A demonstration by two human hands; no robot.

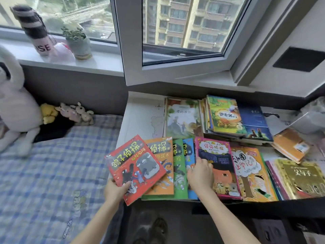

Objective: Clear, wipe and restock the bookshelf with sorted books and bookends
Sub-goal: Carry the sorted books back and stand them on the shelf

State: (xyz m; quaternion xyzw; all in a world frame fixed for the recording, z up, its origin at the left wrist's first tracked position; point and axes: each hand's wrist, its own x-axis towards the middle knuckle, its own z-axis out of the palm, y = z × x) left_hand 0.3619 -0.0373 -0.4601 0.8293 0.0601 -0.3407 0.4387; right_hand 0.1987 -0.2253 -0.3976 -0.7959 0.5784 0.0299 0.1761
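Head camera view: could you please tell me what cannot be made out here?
All in the head view:
- Green book and blue book: titles mostly covered by the orange book, the pink book and the right hand.
- Right hand: whether its fingers grip the pink book is unclear.
- Gold book: cut off by the right edge.
- Bookshelf and bookends: not in view.

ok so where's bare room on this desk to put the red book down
Only the desk's back left corner is bare, bordered by the window frame, the green-cover stack and the fanned row in front. The bed left of it is open too. Front and right are crowded with overlapping books. The left hand holds the red book.
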